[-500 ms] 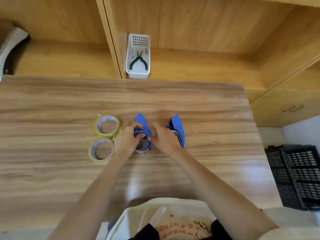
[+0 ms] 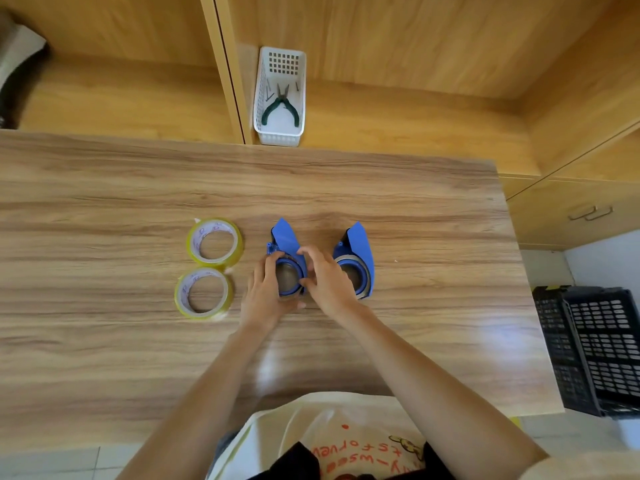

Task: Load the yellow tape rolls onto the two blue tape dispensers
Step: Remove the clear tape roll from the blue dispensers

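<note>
Now both hands sit on the left dispenser [image 2: 285,259], mid-table [image 2: 104,188]. Left hand [image 2: 265,292] curls round its 9 o'clock side, thumb under at 6; right hand [image 2: 327,278] pinches the rim at 3 o'clock, fingers arched over the top. Against half a second ago, the hands have spread apart, so the blue hub ring shows between them. Right dispenser [image 2: 358,259] stands just beside at 3 o'clock, partly behind the right hand. Far roll [image 2: 214,241] and near roll [image 2: 203,294] lie flat at 9 o'clock, unmoved, touching each other.
</note>
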### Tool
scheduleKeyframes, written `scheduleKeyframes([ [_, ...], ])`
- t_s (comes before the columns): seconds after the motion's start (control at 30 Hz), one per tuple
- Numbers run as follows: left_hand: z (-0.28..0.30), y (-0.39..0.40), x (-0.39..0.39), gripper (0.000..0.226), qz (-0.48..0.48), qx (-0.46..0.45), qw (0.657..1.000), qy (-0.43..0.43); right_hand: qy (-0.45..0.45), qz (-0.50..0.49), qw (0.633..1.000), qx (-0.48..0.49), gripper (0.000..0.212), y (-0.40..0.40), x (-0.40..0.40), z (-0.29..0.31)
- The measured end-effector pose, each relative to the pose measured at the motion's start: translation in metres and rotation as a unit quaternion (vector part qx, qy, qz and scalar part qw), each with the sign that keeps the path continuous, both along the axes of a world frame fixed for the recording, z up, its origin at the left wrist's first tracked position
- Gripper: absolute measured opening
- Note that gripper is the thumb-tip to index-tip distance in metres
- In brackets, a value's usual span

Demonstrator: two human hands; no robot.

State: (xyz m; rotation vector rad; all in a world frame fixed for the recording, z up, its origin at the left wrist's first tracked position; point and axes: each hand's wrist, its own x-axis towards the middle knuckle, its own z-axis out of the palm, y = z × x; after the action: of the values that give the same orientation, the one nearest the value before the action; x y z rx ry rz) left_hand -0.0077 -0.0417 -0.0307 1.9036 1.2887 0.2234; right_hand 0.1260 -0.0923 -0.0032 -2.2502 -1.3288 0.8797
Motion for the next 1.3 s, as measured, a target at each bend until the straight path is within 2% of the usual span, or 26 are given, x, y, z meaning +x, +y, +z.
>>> scheduleKeyframes([
  [0.17,0.0,0.001,-0.002,0.089,0.007,0.029,0.999,-0.015,-0.007,-0.001,1.0,-0.001,0.053,-0.001,0.003,-0.002],
  [0.47,-0.002,0.0,-0.013,0.094,-0.012,0.036,0.999,-0.001,-0.05,0.018,0.999,-0.008,0.053,0.003,0.014,0.004],
  [0.73,0.001,-0.001,-0.01,0.094,-0.009,0.021,0.999,-0.035,-0.039,0.02,0.999,0.005,0.034,0.004,0.023,0.009],
  [0.93,0.01,-0.001,-0.009,0.098,-0.012,0.068,0.997,-0.036,-0.038,0.033,0.998,0.031,0.017,0.003,0.018,0.011],
  [1.07,0.021,-0.005,-0.009,0.099,-0.012,0.127,0.991,-0.045,-0.016,0.041,0.998,0.036,0.022,0.003,0.01,0.02],
  [1.3,0.04,-0.014,-0.026,0.099,0.032,0.205,0.974,-0.091,-0.009,0.073,0.992,0.105,0.027,-0.002,-0.006,0.041],
])
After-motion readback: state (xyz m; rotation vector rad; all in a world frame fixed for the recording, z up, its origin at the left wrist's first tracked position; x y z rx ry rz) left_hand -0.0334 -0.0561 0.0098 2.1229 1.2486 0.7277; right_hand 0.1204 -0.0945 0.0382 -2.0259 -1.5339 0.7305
